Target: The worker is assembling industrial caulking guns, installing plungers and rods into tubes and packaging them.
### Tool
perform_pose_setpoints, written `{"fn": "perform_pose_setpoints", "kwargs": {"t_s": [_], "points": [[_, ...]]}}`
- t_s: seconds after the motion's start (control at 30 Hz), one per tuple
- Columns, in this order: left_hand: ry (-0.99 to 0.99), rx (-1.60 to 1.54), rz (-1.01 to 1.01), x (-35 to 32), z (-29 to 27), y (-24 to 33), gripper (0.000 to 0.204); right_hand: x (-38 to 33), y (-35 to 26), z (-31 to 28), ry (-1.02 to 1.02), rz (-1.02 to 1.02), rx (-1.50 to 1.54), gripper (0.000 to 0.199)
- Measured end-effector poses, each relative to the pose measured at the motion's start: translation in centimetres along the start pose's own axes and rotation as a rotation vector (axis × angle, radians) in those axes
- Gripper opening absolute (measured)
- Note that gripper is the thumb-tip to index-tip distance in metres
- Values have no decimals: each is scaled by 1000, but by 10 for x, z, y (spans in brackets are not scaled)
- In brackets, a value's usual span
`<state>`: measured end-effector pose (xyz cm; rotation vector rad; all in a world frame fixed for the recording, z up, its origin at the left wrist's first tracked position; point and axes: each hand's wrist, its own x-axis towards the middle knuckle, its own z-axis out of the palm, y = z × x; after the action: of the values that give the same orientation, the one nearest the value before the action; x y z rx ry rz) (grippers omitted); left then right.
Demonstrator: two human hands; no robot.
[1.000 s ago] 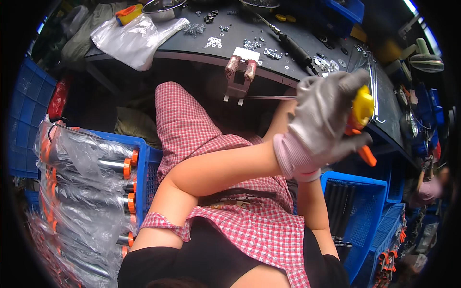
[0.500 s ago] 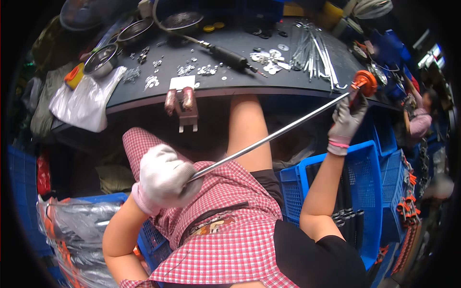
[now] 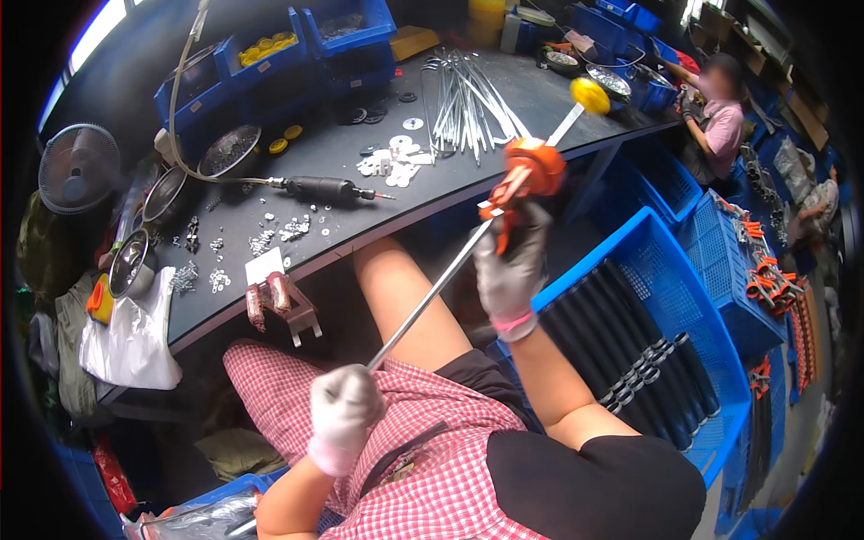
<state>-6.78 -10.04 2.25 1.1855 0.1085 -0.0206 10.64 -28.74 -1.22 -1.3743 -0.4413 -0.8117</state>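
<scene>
White-gloved left hand [image 3: 346, 407] clenched around the lower end of the long, slender silver metal rod [image 3: 428, 297]; grey-gloved right hand [image 3: 511, 270] wrapped about the orange plastic fitting [image 3: 537, 169] farther up. Spaced grips presumably steady it (slanting from lap toward the dark, flat surface [image 3: 526, 85]).

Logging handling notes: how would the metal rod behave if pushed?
The metal rod is likely stiff, running straight from left hand toward right hand. Its shine suggests it may be slippery. The bulky orange fitting may make its far end heavier.
</scene>
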Motion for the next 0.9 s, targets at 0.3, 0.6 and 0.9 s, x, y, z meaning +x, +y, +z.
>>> {"fn": "perform_pose_setpoints", "kwargs": {"t_s": [0.3,0.6,0.9], "points": [[-51,-165,68,24,32,-14,51,-75,-56,19,-416,161,-15,56],[-153,-829,-657,38,-72,-9,56,114,-47,-122,368,21,290,58],[-367,167,-167,51,-81,-37,37,86,-58,-253,29,330,-203,48]]}}
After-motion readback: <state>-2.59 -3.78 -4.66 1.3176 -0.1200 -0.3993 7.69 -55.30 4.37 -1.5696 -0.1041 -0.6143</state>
